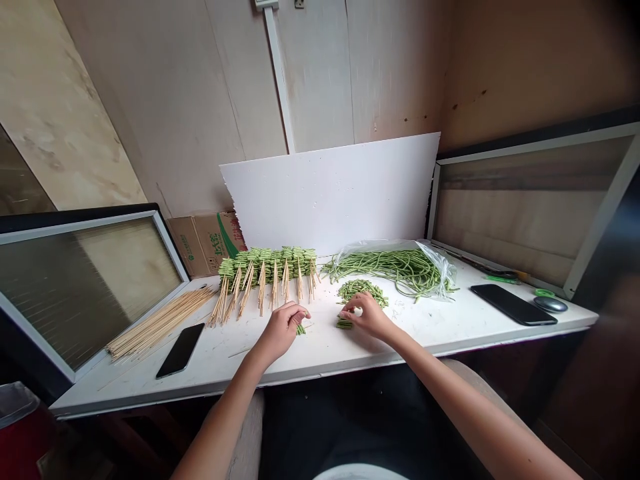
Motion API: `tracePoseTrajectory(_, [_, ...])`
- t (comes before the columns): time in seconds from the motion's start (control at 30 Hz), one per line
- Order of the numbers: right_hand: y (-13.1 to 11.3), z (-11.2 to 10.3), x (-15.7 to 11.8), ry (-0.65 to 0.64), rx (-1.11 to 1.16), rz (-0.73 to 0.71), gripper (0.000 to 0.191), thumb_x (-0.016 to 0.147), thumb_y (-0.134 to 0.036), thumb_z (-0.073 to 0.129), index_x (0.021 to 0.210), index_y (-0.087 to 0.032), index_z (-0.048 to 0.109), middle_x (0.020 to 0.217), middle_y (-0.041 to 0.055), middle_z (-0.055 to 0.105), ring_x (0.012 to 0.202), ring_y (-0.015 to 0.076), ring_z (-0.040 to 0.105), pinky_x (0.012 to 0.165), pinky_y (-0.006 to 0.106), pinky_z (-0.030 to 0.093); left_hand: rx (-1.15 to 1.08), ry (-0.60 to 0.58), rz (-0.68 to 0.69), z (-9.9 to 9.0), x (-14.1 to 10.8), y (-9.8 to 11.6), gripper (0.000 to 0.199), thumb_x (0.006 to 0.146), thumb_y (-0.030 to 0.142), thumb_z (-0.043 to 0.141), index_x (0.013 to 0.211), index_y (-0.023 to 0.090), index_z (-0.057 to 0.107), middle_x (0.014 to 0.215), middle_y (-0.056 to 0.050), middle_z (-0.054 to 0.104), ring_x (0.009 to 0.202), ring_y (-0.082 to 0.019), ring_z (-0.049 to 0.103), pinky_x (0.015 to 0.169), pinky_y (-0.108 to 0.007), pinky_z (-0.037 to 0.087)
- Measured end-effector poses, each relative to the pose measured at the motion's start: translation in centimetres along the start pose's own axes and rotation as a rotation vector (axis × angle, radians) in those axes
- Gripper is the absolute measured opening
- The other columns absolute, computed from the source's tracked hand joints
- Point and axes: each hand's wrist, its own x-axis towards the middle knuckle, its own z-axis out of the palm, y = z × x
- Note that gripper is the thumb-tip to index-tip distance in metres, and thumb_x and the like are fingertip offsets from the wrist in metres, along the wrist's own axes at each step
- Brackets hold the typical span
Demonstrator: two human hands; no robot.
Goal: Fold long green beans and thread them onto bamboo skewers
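My left hand (284,328) is closed in a pinch above the table, thumb against the fingers. Short cut green bean pieces (301,329) show just under its fingertips; whatever it pinches is too small to make out. To the right, my right hand (369,315) has its thumb and forefinger curled together over a small row of cut bean pieces (344,323). Its fingertips hide what they grip, if anything. Directly behind that hand lies a loose heap of cut beans (357,288). Skewered bean bundles (270,260) are stacked at the back left, their bamboo sticks pointing toward me.
Bare bamboo skewers (160,323) lie at the left beside a black phone (181,350). Long uncut beans (395,267) spill from a clear plastic bag (444,267). Another phone (513,304) and a computer mouse (550,304) rest at right. A white board (330,193) stands behind.
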Motion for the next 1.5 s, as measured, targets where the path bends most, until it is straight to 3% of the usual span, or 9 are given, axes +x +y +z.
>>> tracePoseTrajectory(0.17, [1.0, 1.6, -0.4, 0.017, -0.087, -0.023, 0.040, 0.093, -0.057, 0.065, 0.082, -0.021, 0.080, 0.084, 0.0091, 0.069, 0.089, 0.0276, 0.058, 0.091, 0.045, 0.046, 0.006, -0.043, 0.003, 0.4, -0.1, 0.5, 0.040, 0.108, 0.042, 0.040, 0.105, 0.020, 0.073, 0.108, -0.009, 0.066, 0.097, -0.021, 0.063, 0.088, -0.034, 0.050])
tracePoseTrajectory(0.3, [0.7, 1.1, 0.0, 0.040, 0.017, -0.019, 0.053, 0.102, -0.059, 0.047, 0.087, -0.019, 0.079, 0.087, 0.0095, 0.072, 0.088, 0.0260, 0.061, 0.100, 0.048, 0.044, 0.009, -0.074, 0.009, 0.2, -0.3, 0.6, 0.040, 0.109, 0.039, 0.037, 0.121, 0.023, 0.072, 0.112, -0.009, 0.062, 0.090, -0.019, 0.062, 0.084, -0.034, 0.053])
tracePoseTrajectory(0.4, [-1.0, 0.6, 0.1, 0.016, 0.178, 0.023, 0.056, 0.102, -0.062, 0.045, 0.095, -0.018, 0.079, 0.092, 0.0110, 0.075, 0.093, 0.0274, 0.065, 0.088, 0.042, 0.051, -0.004, -0.078, 0.024, 0.5, -0.3, 0.7, 0.037, 0.108, 0.036, 0.040, 0.124, 0.025, 0.071, 0.113, -0.008, 0.059, 0.088, -0.017, 0.061, 0.082, -0.033, 0.055])
tracePoseTrajectory(0.5, [-3.7, 0.6, -0.4, -0.091, 0.346, 0.016, 0.051, 0.098, -0.062, 0.054, 0.100, -0.018, 0.078, 0.100, 0.0108, 0.076, 0.087, 0.0247, 0.070, 0.073, 0.035, 0.052, -0.051, -0.021, 0.055, 1.2, -0.2, 0.6, 0.028, 0.104, 0.031, 0.052, 0.123, 0.024, 0.071, 0.108, -0.008, 0.063, 0.094, -0.019, 0.063, 0.087, -0.035, 0.055])
tracePoseTrajectory(0.67, [-6.6, 1.7, -1.3, -0.110, 0.419, -0.106, 0.033, 0.094, -0.053, 0.067, 0.100, -0.023, 0.080, 0.103, 0.0076, 0.078, 0.089, 0.0219, 0.070, 0.072, 0.031, 0.051, -0.135, 0.019, 0.025, 2.3, -0.1, 0.8, 0.030, 0.094, 0.023, 0.066, 0.124, 0.021, 0.068, 0.098, -0.006, 0.069, 0.093, -0.020, 0.066, 0.085, -0.033, 0.056])
tracePoseTrajectory(0.93, [-6.1, 1.7, -1.1, 0.057, 0.411, -0.082, 0.031, 0.098, -0.049, 0.063, 0.096, -0.022, 0.076, 0.096, 0.0083, 0.075, 0.090, 0.0224, 0.068, 0.071, 0.032, 0.051, -0.098, -0.066, -0.055, 1.9, -0.2, 0.7, 0.027, 0.103, 0.034, 0.052, 0.108, 0.020, 0.074, 0.099, -0.007, 0.070, 0.074, -0.016, 0.066, 0.072, -0.031, 0.054])
tracePoseTrajectory(1.17, [-6.4, 2.1, -1.5, 0.028, 0.353, -0.147, 0.028, 0.093, -0.051, 0.070, 0.097, -0.024, 0.076, 0.095, 0.0073, 0.075, 0.090, 0.0230, 0.064, 0.072, 0.033, 0.049, -0.011, 0.001, 0.041, 2.3, -0.2, 0.8, 0.017, 0.097, 0.022, 0.061, 0.099, 0.021, 0.078, 0.096, -0.006, 0.072, 0.087, -0.020, 0.067, 0.079, -0.031, 0.051])
tracePoseTrajectory(1.4, [-6.9, 2.5, -1.8, 0.039, 0.257, -0.222, 0.010, 0.099, -0.029, 0.063, 0.097, -0.023, 0.070, 0.091, 0.0070, 0.071, 0.090, 0.0246, 0.056, 0.078, 0.037, 0.046, 0.151, 0.022, 0.080, 2.6, -0.4, 1.8, 0.016, 0.098, 0.021, 0.061, 0.095, 0.023, 0.077, 0.092, -0.006, 0.074, 0.086, -0.022, 0.066, 0.081, -0.033, 0.047])
tracePoseTrajectory(1.5, [-7.0, 2.8, -1.9, 0.034, 0.213, -0.243, 0.014, 0.096, -0.013, 0.057, 0.095, -0.023, 0.067, 0.088, 0.0069, 0.070, 0.089, 0.0250, 0.054, 0.079, 0.038, 0.045, 0.210, 0.006, 0.102, 2.9, -0.5, 1.5, 0.020, 0.097, 0.015, 0.059, 0.092, 0.023, 0.076, 0.090, -0.005, 0.073, 0.084, -0.021, 0.064, 0.085, -0.035, 0.045])
